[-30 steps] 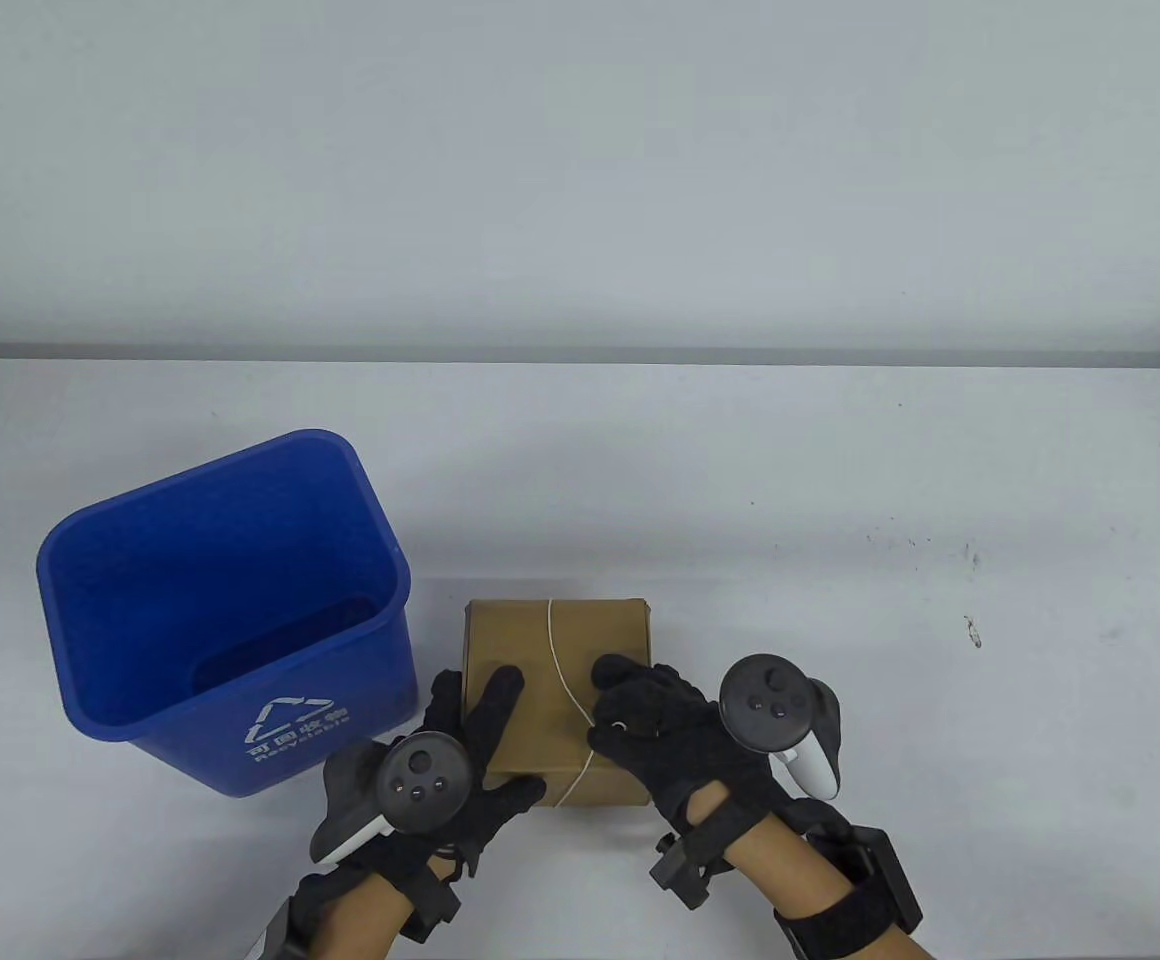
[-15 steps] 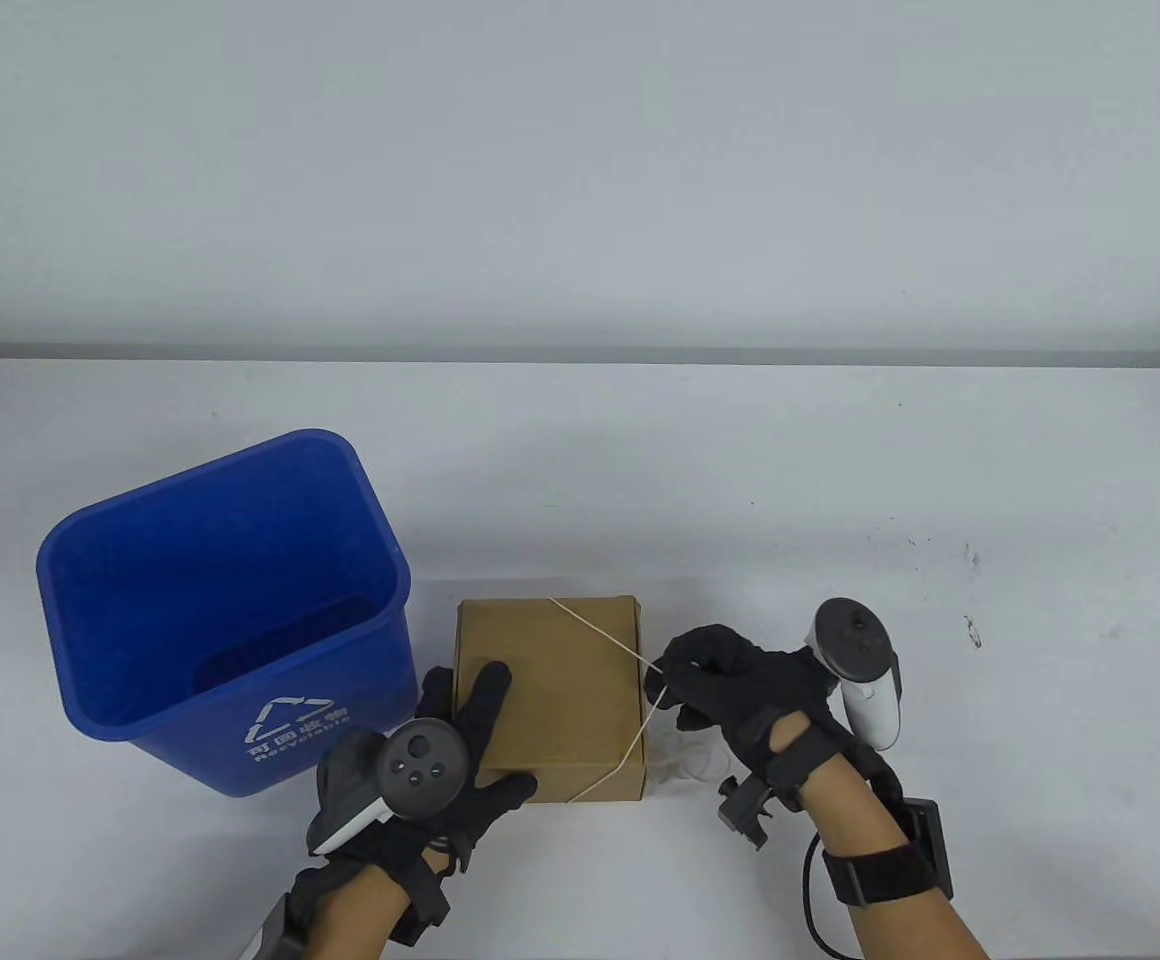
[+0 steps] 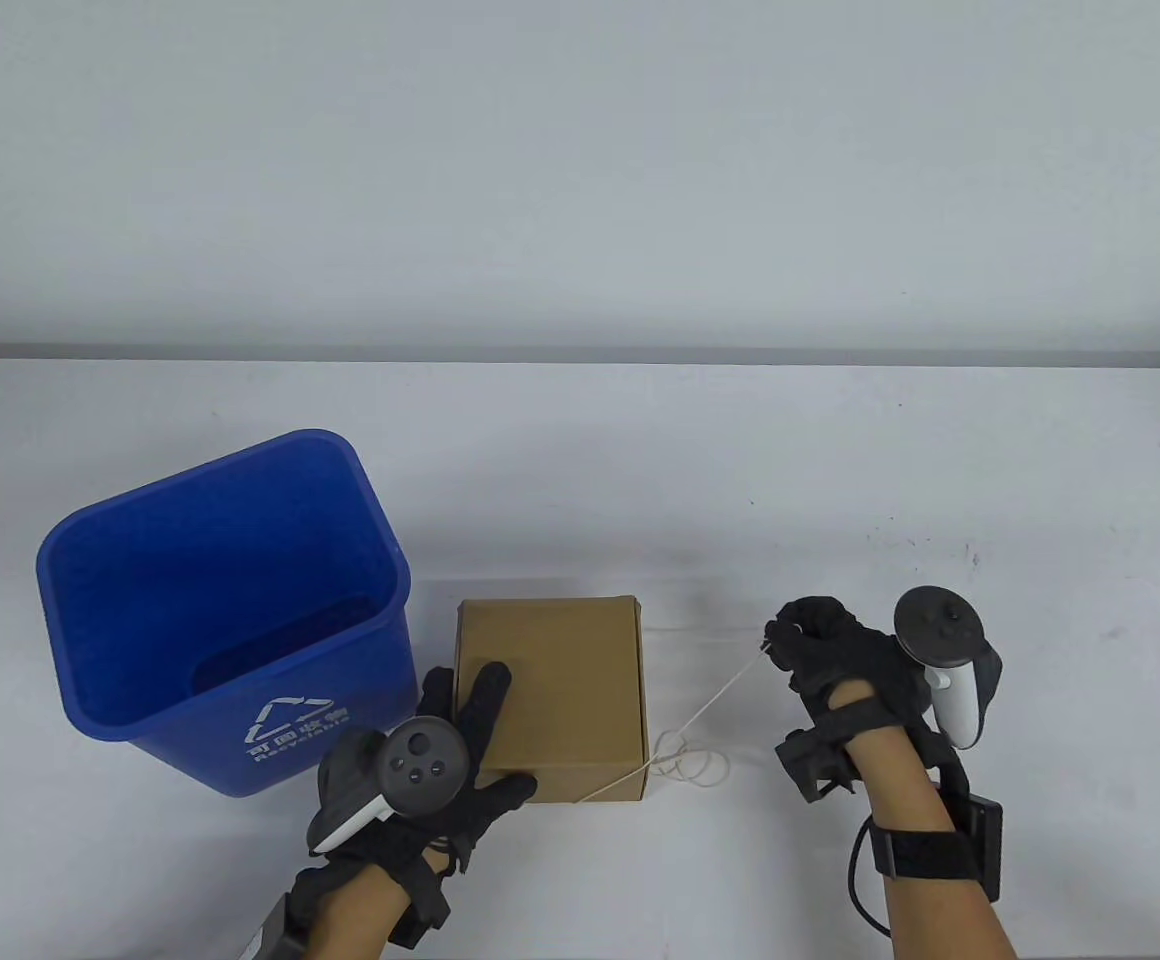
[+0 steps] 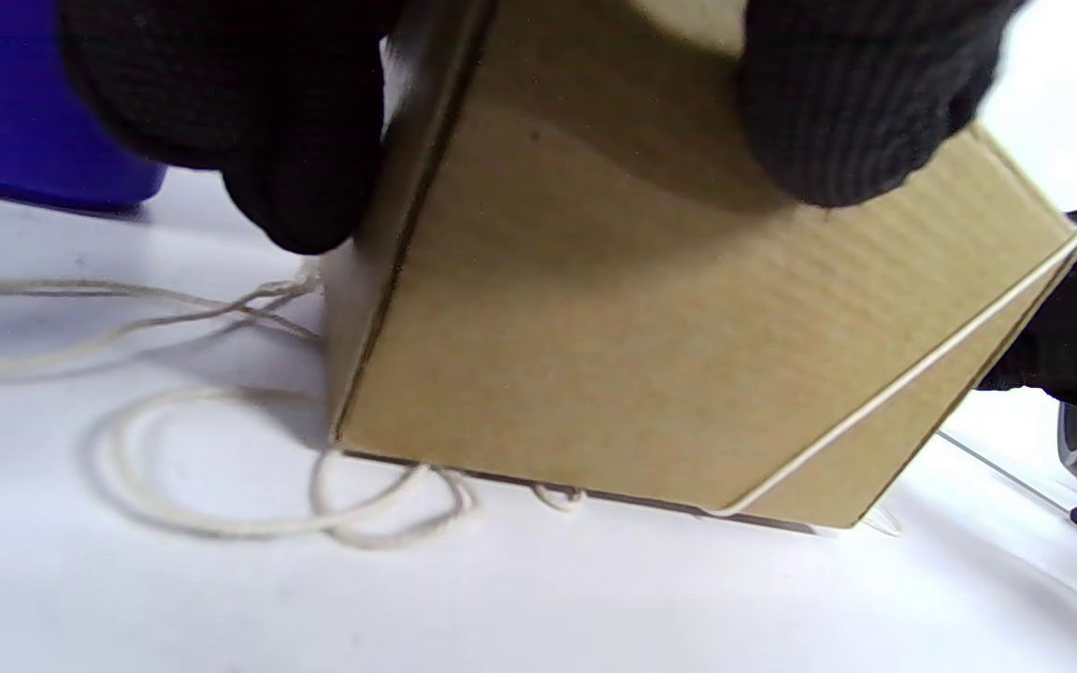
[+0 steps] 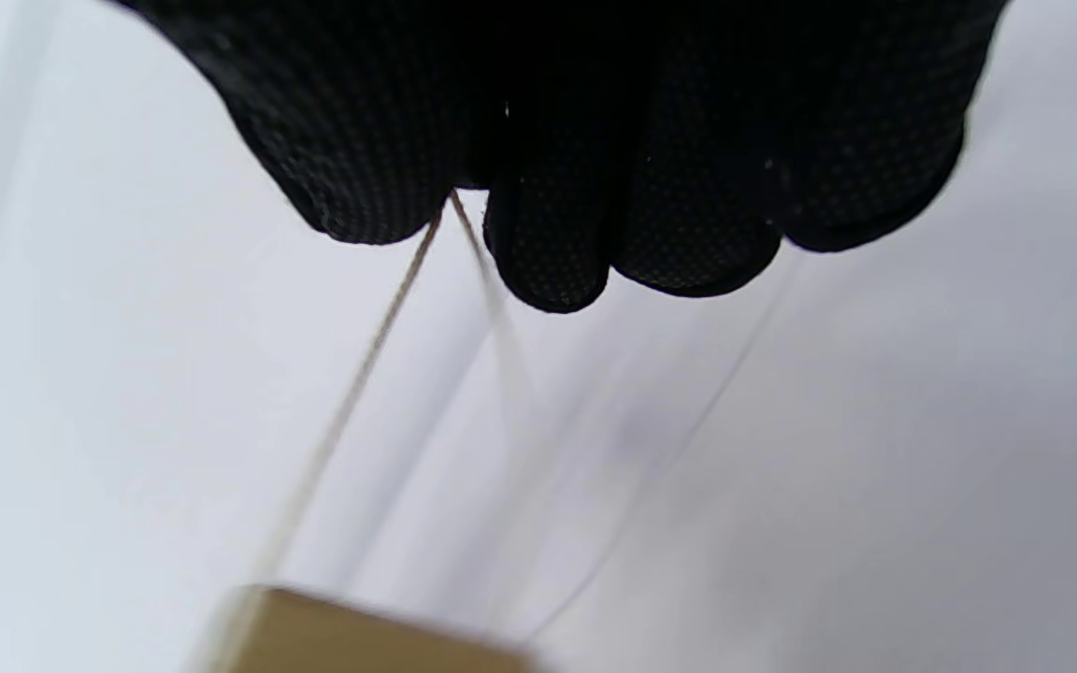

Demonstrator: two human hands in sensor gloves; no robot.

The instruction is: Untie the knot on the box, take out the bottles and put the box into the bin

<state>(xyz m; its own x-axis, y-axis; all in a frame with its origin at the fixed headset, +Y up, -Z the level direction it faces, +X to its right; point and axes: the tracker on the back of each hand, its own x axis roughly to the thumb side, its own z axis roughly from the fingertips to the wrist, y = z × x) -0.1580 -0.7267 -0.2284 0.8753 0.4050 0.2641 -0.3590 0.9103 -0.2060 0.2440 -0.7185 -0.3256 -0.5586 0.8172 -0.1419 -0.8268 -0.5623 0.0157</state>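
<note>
White table, one box, one bin, one string, two hands

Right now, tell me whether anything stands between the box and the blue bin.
Nothing visible does. The box sits just right of the blue bin, whose mouth is open. The left hand rests on the box's bin-side edge, and string pinched by the right hand still crosses its front.

Overhead table view; both close wrist views share box.
</note>
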